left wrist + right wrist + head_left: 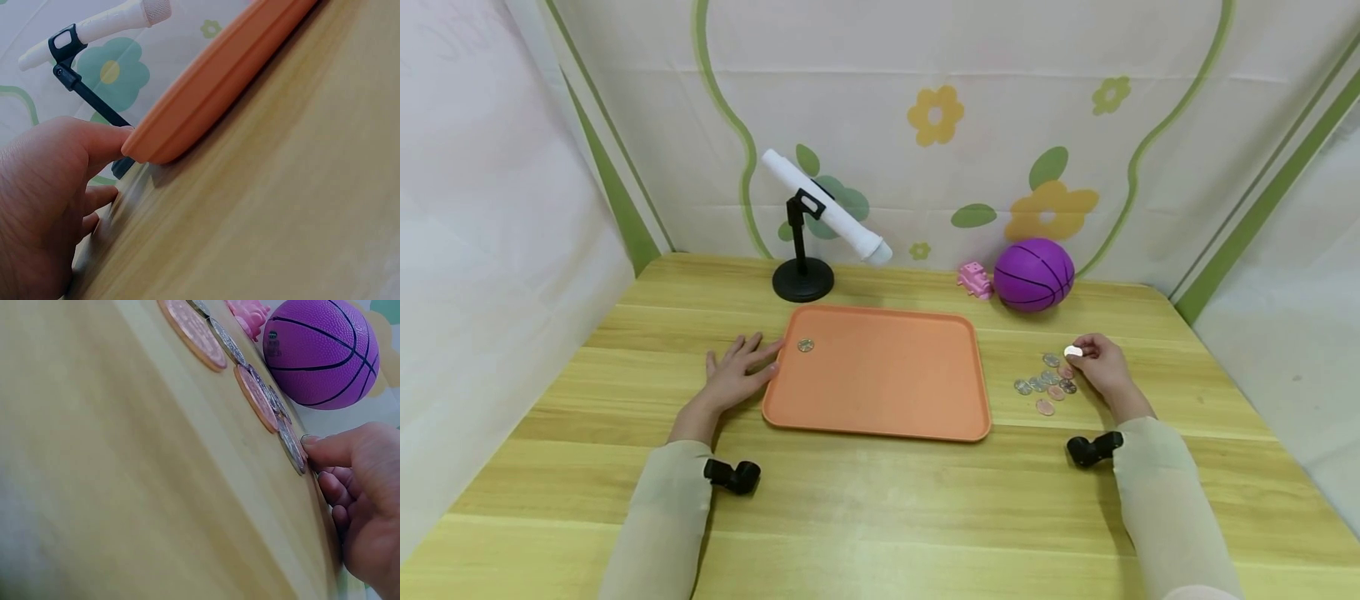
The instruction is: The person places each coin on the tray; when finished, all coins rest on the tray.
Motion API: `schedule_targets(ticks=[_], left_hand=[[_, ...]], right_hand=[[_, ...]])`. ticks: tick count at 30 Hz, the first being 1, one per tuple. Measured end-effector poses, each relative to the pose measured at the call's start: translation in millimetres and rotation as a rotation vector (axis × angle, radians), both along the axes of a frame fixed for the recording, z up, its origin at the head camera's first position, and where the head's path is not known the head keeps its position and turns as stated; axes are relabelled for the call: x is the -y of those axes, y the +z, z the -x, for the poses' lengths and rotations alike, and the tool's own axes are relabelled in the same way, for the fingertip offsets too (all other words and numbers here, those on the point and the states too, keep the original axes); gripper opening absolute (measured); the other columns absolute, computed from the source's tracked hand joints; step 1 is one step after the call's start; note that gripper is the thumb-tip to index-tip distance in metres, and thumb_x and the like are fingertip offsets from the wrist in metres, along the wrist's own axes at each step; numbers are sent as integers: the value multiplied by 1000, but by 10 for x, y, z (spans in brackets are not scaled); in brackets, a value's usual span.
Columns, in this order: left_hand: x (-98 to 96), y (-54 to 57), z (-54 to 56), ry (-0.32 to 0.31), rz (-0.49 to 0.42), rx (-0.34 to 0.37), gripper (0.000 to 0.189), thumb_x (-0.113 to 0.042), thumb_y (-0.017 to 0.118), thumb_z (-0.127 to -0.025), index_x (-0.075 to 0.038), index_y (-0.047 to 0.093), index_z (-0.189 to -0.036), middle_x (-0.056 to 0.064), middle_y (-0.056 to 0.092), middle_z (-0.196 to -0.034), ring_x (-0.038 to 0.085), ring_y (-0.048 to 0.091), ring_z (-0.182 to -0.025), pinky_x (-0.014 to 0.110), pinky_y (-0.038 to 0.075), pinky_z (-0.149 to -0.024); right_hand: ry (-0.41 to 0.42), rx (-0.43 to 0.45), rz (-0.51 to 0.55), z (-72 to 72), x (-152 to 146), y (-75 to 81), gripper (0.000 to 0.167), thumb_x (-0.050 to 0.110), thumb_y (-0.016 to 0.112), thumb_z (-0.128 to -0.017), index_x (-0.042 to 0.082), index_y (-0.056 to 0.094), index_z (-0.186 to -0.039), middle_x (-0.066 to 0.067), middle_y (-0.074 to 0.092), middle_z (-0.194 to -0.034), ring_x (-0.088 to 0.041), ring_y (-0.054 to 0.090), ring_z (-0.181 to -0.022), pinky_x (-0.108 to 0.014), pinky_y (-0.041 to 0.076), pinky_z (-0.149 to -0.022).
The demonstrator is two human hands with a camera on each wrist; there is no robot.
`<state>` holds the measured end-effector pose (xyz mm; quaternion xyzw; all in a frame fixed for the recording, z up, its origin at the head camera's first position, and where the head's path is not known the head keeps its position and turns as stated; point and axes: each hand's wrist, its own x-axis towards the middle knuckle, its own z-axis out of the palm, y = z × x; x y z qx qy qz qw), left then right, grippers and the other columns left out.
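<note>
An orange tray lies on the wooden table with one coin near its upper left corner. My left hand rests at the tray's left edge, fingers spread, the thumb and a fingertip touching the rim. To the right of the tray, silver and copper-coloured coins lie in a loose cluster, some overlapping. At the cluster's far right side my right hand pinches a bright silver coin between thumb and fingers. In the right wrist view that coin is hidden behind the thumb.
A white microphone on a black stand rises behind the tray's left half. A purple ball and a small pink toy sit at the table's back, near a flowered cloth backdrop.
</note>
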<state>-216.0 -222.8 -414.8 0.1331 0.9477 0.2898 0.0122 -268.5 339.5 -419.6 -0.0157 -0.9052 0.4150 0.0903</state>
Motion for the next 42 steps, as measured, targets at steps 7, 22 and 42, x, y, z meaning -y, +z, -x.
schedule_targets(ticks=[7,22,42], left_hand=[[-6,11,-9,4,-2,-5,50,-38,45,-88,-17,37,-133,19,17,-139,37,3,-126,61,-12,-87],[16,4,-7,-2,-3,-3,51,-38,45,-88,-17,36,-134,19,16,-139,37,3,-126,61,-12,-86],[5,0,-12,-6,-2,-5,51,-38,45,-88,-17,36,-134,19,16,-139,37,3,-126,61,-12,-86]], right_hand=[[-54,-7,-31,25,-17,-13,19,7,55,-83,-7,51,-96,-11,49,-81,-9,42,-68,-17,36,-58],[-62,58,440,6,146,172,36,8,53,-86,-10,47,-117,2,54,-82,-9,59,-73,-21,46,-70],[382,105,788,343,1143,209,38,-12,54,-78,-11,50,-115,-11,56,-87,-16,61,-74,-32,45,-75]])
